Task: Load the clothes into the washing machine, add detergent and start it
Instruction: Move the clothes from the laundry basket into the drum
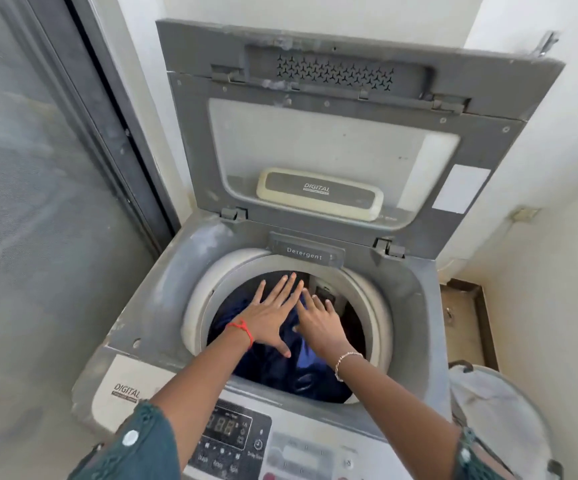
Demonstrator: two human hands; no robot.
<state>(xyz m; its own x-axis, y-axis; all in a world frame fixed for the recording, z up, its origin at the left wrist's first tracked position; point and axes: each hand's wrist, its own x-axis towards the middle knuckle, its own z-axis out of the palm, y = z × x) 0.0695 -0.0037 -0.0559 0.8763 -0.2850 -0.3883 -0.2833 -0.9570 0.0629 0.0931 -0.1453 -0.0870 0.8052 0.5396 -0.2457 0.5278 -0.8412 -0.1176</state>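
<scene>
The lid (332,133) of the washing machine (162,299) is held up. Blue clothes (273,365) are seen in the tub. The left hand (273,313) and right hand (318,323) are spread flat over them.

Position: head-worn, above the near edge of the washing machine (162,292).
Direction: forward and down into the drum opening (207,282), raised lid (349,126) at the far side.
Closeness: near; forearms reach in from the bottom edge.
Lens: wide-angle, single view.
</scene>
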